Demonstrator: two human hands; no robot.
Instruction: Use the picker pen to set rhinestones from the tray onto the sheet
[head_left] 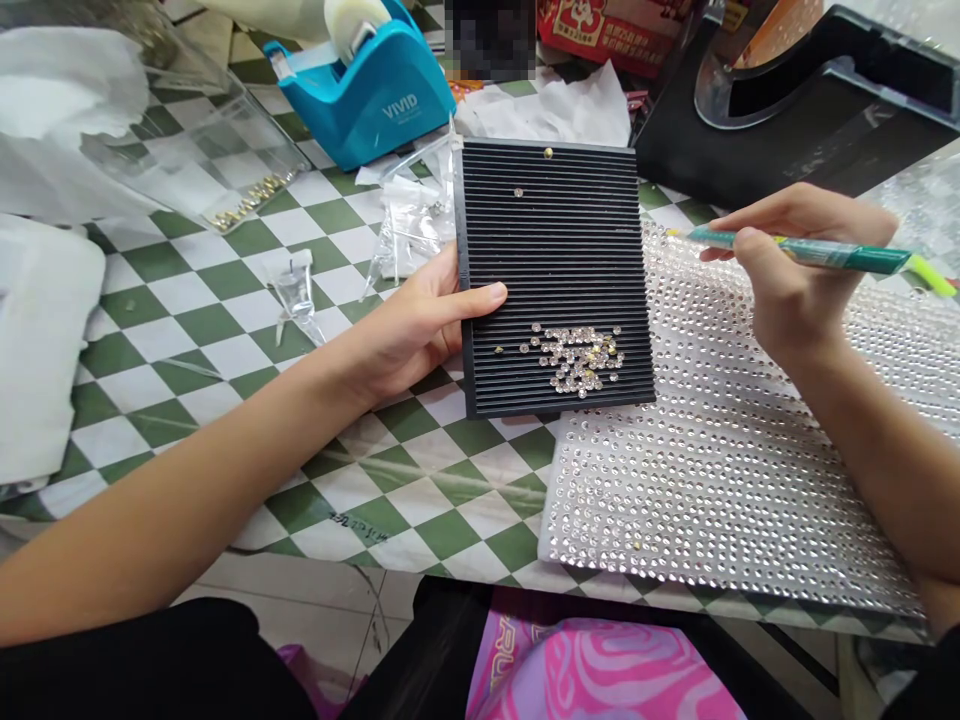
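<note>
Your left hand (pixel 405 335) is clamping the edge of a black ribbed plastic tray (pixel 555 250), with one finger (pixel 480 300) lying across its fine grooves, near a loose cluster of clear faceted rhinestones (pixel 577 360). Your right hand (pixel 795 270) is pinching a slim green-and-yellow pick pen (pixel 817 253) between closed fingers, its tip resting near a glittering rhinestone sheet (pixel 720 470) spread on the green-and-white checkered bench (pixel 420 500).

Place: a craft workspace, yours; you had a checked tablecloth (pixel 390 500), tape dispenser (pixel 367 100), rhinestone sheet (pixel 720 480) and ribbed tray (pixel 555 250).
</note>
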